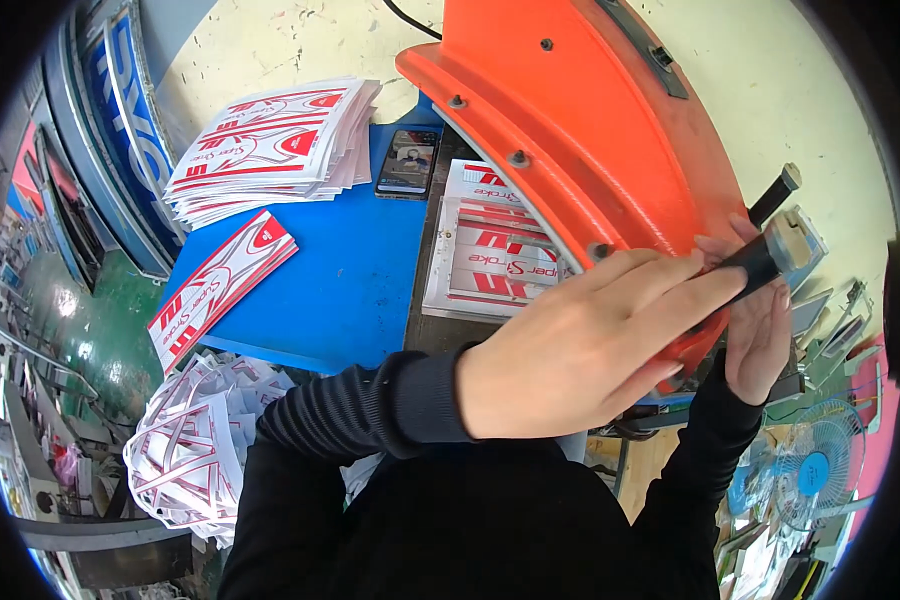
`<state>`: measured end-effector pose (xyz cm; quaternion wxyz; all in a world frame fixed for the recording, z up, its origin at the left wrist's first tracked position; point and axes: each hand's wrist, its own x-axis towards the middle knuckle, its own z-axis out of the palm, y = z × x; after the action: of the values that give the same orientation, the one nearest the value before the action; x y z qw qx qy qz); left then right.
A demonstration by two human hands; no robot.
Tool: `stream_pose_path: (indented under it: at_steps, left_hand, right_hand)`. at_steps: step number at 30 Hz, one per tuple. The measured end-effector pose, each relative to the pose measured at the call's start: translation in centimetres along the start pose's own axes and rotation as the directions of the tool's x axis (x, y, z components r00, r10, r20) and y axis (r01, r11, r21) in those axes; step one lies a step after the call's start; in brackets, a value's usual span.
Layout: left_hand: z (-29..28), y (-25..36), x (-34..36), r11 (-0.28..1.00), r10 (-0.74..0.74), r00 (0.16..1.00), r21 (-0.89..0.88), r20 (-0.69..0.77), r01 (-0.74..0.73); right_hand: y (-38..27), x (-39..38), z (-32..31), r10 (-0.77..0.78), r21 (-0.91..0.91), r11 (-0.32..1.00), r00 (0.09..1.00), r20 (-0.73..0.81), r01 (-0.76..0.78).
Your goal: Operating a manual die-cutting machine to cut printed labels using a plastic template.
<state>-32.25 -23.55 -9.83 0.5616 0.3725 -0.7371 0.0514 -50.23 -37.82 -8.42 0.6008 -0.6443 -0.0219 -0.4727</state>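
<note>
My left hand (595, 345) reaches across to the right, its fingers bent over a black handle (762, 266) with a metal end. From the right, my right hand (758, 335) lies against the same handle, its fingers partly hidden behind it and behind the left hand. The handle stands at the near end of a large orange machine body (610, 130) fitted with bolts. Under the machine's edge lies a stack of white and red printed sheets (500, 255), topped by a clear plate; my left hand covers its right side.
A tall stack of printed sheets (270, 150) stands on a blue board (320, 280), beside a phone (408, 163). Cut printed strips (220, 285) lie at the board's left edge. Scrap paper (195, 435) fills a bin below. A second black bar (775, 193) and a fan (815, 470) are at right.
</note>
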Motion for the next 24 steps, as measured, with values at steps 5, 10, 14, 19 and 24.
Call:
stream_pose_path:
  at_steps: [5,10,14,19,24]
  left_hand:
    - [0.7,0.6,1.1,0.981,0.053,0.994,0.189,-0.096,-0.034]
    - [-2.9,3.4,1.2,0.881,0.012,0.991,0.47,-0.137,0.054]
    - [-6.4,5.1,0.8,0.755,-0.001,0.986,0.647,-0.17,0.112]
    - [-8.5,4.1,-0.4,0.724,0.055,0.983,0.685,-0.178,0.083]
    - [-10.0,4.1,-1.7,0.714,-0.014,0.987,0.69,-0.158,0.12]
  right_hand:
    - [-0.5,3.2,-3.9,-0.427,-0.98,0.091,0.896,0.12,0.175]
    - [0.9,6.3,-9.6,-0.601,-1.0,0.007,0.799,-0.007,-0.004]
    - [1.7,6.2,-11.0,-0.565,-0.954,0.293,0.817,-0.116,0.067]
    - [3.3,6.8,-10.3,-0.693,-0.864,0.383,0.72,-0.035,0.326]
    - [3.9,5.9,-9.5,-0.698,-0.843,0.393,0.716,-0.014,0.367]
